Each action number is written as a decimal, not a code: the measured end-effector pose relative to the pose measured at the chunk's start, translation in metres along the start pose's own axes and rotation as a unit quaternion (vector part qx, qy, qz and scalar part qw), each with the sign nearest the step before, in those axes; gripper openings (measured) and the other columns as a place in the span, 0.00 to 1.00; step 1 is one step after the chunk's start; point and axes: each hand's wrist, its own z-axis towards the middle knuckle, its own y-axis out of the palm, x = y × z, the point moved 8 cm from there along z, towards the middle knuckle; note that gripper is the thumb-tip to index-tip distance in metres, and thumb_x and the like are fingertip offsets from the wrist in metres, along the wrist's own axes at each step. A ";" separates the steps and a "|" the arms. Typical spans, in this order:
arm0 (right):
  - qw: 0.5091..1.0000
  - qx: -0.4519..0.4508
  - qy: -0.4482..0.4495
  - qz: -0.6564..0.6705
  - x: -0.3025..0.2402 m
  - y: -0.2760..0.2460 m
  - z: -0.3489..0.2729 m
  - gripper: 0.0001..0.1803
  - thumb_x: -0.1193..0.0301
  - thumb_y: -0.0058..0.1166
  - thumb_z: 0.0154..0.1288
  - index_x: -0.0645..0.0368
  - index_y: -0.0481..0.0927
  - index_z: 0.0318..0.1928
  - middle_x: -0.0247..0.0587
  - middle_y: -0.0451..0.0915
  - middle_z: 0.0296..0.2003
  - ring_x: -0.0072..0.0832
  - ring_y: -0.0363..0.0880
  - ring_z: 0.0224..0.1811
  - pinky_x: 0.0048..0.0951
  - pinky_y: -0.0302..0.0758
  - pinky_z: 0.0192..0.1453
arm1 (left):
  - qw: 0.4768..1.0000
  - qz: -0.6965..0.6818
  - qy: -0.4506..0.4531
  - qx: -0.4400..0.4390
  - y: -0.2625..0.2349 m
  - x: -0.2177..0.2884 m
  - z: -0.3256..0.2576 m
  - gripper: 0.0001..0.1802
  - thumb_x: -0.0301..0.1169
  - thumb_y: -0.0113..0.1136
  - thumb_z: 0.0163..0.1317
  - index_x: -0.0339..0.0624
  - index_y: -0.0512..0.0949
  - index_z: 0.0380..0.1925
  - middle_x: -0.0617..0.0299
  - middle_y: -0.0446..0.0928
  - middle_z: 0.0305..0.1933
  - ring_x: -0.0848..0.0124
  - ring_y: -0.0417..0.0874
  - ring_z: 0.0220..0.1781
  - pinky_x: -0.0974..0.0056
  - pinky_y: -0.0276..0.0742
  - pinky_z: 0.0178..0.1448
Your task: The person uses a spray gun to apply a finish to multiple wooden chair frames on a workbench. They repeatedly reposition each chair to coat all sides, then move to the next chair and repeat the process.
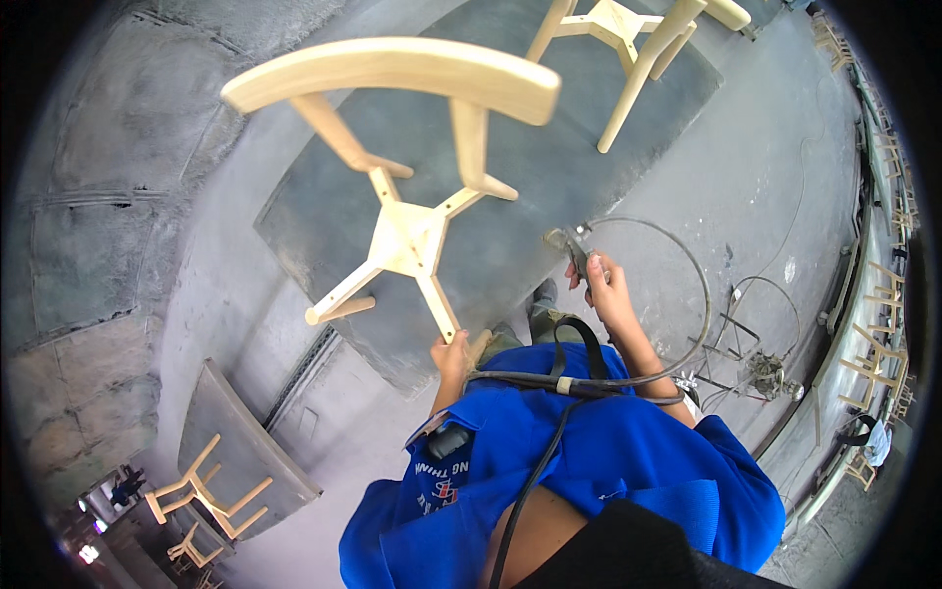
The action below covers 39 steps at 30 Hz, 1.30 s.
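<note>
My left hand (453, 357) is closed round the near end of a pale wooden chair frame (407, 239), where one arm of its cross-shaped seat support meets a leg. The frame has a wide curved backrest (392, 69) at its far side and no seat on it. To the right, my right hand (608, 288) grips a spray gun (581, 250) with its fingers wrapped round the handle. The gun's head points toward the frame, some way apart from it. A hose (702, 285) loops from the gun back past my right forearm.
A second chair frame (618, 25) stands farther off on the dark grey sheet (569, 128). On the right are a pump-like device (770, 378) with hoses and a rail lined with several frames (873, 358). More frames (208, 491) stand at lower left, near a grey panel (231, 412).
</note>
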 end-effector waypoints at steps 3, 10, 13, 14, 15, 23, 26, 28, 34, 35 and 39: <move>0.999 0.026 -0.038 0.002 -0.016 -0.032 0.015 0.33 0.47 0.46 0.80 0.70 0.80 0.54 0.35 0.82 0.32 0.20 0.77 0.33 0.25 0.73 0.38 | 0.999 -0.003 -0.015 0.052 0.007 0.001 0.002 0.13 0.32 0.71 0.54 0.32 0.83 0.32 0.65 0.79 0.28 0.75 0.76 0.28 0.65 0.72 0.32; 0.981 0.110 -0.155 0.041 -0.117 -0.107 0.060 0.31 0.43 0.45 0.78 0.63 0.82 0.47 0.32 0.80 0.29 0.10 0.61 0.18 0.18 0.56 0.20 | 0.980 -0.152 -0.084 0.097 0.173 0.054 0.041 0.31 0.43 0.77 0.58 0.26 0.80 0.48 0.54 0.85 0.46 0.69 0.84 0.47 0.63 0.79 0.51; 0.959 0.119 -0.255 0.033 -0.194 -0.115 0.080 0.37 0.39 0.38 0.79 0.63 0.82 0.40 0.32 0.80 0.27 0.13 0.63 0.19 0.20 0.58 0.22 | 0.991 -0.116 -0.024 -0.069 0.243 0.109 0.048 0.34 0.47 0.75 0.60 0.25 0.81 0.53 0.54 0.85 0.47 0.71 0.82 0.50 0.65 0.75 0.56; 0.956 0.143 -0.254 0.034 -0.214 -0.115 0.090 0.39 0.37 0.37 0.78 0.64 0.83 0.43 0.32 0.80 0.28 0.15 0.66 0.21 0.20 0.58 0.23 | 0.989 -0.088 0.008 -0.120 0.255 0.124 0.045 0.33 0.48 0.75 0.60 0.25 0.83 0.51 0.55 0.86 0.43 0.72 0.81 0.45 0.66 0.76 0.50; 0.943 0.134 -0.297 0.059 -0.239 -0.106 0.097 0.40 0.37 0.37 0.78 0.65 0.83 0.46 0.33 0.80 0.28 0.16 0.69 0.22 0.20 0.59 0.23 | 0.989 -0.060 0.046 -0.124 0.257 0.139 0.042 0.33 0.47 0.71 0.64 0.25 0.81 0.55 0.50 0.86 0.49 0.72 0.84 0.51 0.68 0.77 0.55; 0.937 -0.073 -0.332 0.081 -0.311 0.066 0.100 0.41 0.33 0.41 0.74 0.64 0.83 0.44 0.36 0.83 0.28 0.19 0.79 0.27 0.20 0.66 0.23 | 0.967 -0.073 0.226 -0.097 0.095 0.167 -0.004 0.17 0.33 0.65 0.71 0.29 0.84 0.50 0.52 0.88 0.44 0.72 0.87 0.46 0.69 0.79 0.48; 0.942 -0.176 -0.285 0.016 -0.316 0.143 0.079 0.35 0.39 0.49 0.74 0.63 0.82 0.37 0.34 0.81 0.27 0.18 0.78 0.28 0.20 0.69 0.27 | 0.971 -0.097 0.218 -0.031 0.021 0.155 -0.008 0.14 0.32 0.64 0.71 0.30 0.84 0.48 0.54 0.88 0.43 0.72 0.87 0.45 0.69 0.79 0.49; 0.913 -0.257 -0.316 -0.035 -0.330 0.192 0.057 0.33 0.41 0.52 0.74 0.64 0.82 0.38 0.32 0.80 0.28 0.16 0.77 0.30 0.21 0.71 0.32 | 0.972 -0.116 0.205 0.002 -0.012 0.147 -0.003 0.14 0.32 0.64 0.71 0.30 0.84 0.47 0.54 0.88 0.43 0.71 0.88 0.46 0.68 0.79 0.51; 0.723 -0.206 -0.595 -0.284 -0.420 0.276 -0.013 0.38 0.43 0.62 0.67 0.67 0.82 0.57 0.47 0.88 0.43 0.33 0.87 0.44 0.37 0.80 0.52 | 0.962 -0.142 0.231 0.021 -0.045 0.130 0.025 0.14 0.33 0.64 0.71 0.33 0.85 0.46 0.54 0.88 0.43 0.69 0.88 0.47 0.64 0.80 0.55; 0.665 -0.173 -0.648 -0.328 -0.436 0.287 -0.027 0.38 0.43 0.62 0.67 0.67 0.81 0.59 0.47 0.88 0.43 0.33 0.87 0.44 0.38 0.81 0.51 | 0.960 -0.152 0.236 0.005 -0.043 0.129 0.030 0.14 0.34 0.64 0.71 0.33 0.85 0.46 0.54 0.88 0.43 0.69 0.88 0.47 0.64 0.80 0.55; 0.542 -0.059 -0.781 -0.305 -0.454 0.355 -0.067 0.31 0.40 0.47 0.73 0.59 0.81 0.41 0.43 0.81 0.28 0.28 0.76 0.24 0.28 0.65 0.27 | 0.957 -0.165 0.235 -0.049 -0.038 0.129 0.053 0.15 0.35 0.65 0.70 0.34 0.85 0.47 0.53 0.88 0.44 0.69 0.88 0.47 0.64 0.80 0.55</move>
